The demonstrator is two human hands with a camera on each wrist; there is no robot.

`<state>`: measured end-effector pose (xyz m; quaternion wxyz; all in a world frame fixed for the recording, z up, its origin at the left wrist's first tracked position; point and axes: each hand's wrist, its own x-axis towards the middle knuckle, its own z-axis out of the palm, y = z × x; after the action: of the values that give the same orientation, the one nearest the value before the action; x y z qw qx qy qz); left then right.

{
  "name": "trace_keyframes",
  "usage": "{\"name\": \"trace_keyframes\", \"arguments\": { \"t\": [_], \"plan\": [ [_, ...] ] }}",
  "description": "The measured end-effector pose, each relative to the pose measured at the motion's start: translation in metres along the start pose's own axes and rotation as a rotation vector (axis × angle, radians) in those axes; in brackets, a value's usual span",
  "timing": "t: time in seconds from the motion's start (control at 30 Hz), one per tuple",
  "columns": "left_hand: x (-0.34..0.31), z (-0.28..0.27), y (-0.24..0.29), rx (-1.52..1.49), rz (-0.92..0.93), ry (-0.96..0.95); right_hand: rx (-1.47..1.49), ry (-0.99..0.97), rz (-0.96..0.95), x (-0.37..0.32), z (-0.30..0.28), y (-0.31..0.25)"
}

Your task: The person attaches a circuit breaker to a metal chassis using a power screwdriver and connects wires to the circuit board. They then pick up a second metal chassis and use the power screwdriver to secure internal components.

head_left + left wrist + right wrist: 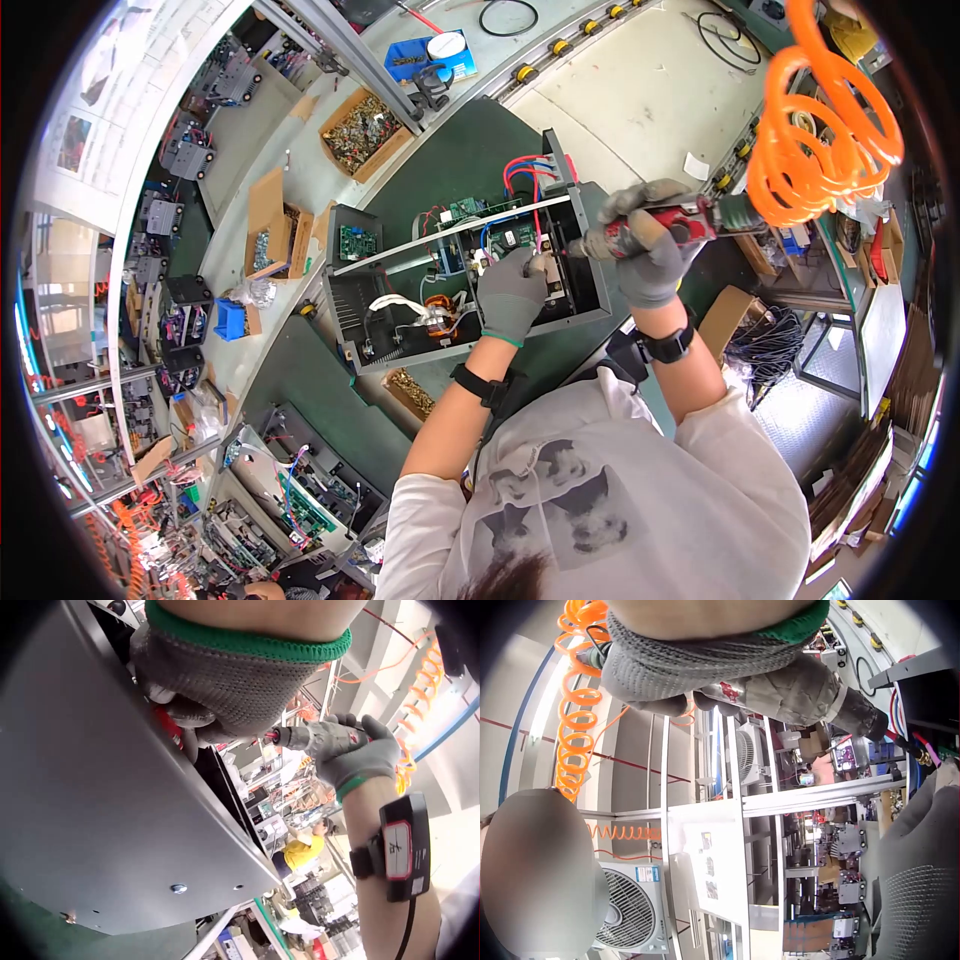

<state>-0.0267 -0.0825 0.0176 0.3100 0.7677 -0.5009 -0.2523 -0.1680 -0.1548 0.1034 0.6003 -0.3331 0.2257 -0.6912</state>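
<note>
A black metal case [600,300] full of circuit boards and wires stands tilted across the green mat; its grey outer panel [112,795] fills much of the left wrist view. My gloved left hand [513,295] reaches inside at the case's right part, its fingers bent, fingertips close to a pink wire; what they touch is unclear. My gloved right hand [652,250] grips a red and grey air screwdriver [612,240] held roughly level. In the right wrist view, the tool's dark bit points at a small brass-coloured part [924,759] beside the fingertips of my left hand [919,870].
Boxes of small metal parts [362,135] and a blue bin [230,320] line the left side. An orange coiled hose [825,140] hangs at upper right, joined to the tool. A parts tray [408,393] lies below the case. A person in yellow [302,853] is in the background.
</note>
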Motion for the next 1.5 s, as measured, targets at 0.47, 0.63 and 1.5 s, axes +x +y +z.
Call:
{"name": "trace_keyframes", "arguments": {
  "t": [0.47,0.63,1.5],
  "plan": [
    [-0.006,-0.006,-0.003,-0.089,0.002,-0.097,0.035,-0.123,0.1,0.001,0.006,0.027],
    [-0.009,-0.016,0.003,-0.147,0.005,-0.135,0.043,-0.157,0.149,0.002,0.01,0.031],
    [0.007,-0.052,0.031,0.429,-0.07,-0.469,0.014,-0.456,0.362,0.007,-0.003,0.039]
  ]
}}
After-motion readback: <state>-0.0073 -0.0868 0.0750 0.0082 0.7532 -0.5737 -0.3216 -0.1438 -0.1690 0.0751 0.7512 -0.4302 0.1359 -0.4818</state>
